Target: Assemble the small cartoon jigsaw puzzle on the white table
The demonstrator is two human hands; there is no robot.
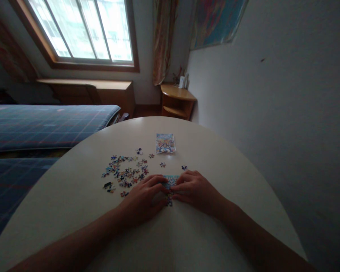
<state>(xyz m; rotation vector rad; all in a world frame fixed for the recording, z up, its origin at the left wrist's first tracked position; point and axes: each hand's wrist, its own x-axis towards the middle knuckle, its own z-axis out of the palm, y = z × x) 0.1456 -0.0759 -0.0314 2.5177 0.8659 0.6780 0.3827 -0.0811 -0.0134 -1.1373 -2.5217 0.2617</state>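
A partly joined jigsaw puzzle (172, 182) with a blue patterned upper part lies on the table between my hands. My left hand (147, 194) is curled against its left side, with fingertips and thumb on the edge. From the right, my right hand (195, 190) has its fingers bent in and pressed on the puzzle near the middle. Fingers hide much of the joined pieces, and a lower bit shows below them. Just beyond my right hand is a single loose piece (184, 167). Many loose jigsaw pieces (127, 173) are scattered to the left of my left hand.
A small printed picture packet (165, 143) lies farther back on the round white table (215, 151). Another loose piece (162, 164) sits in front of it. A bed with a plaid cover (45, 126) stands at the left, and a wall (286, 113) rises along the right.
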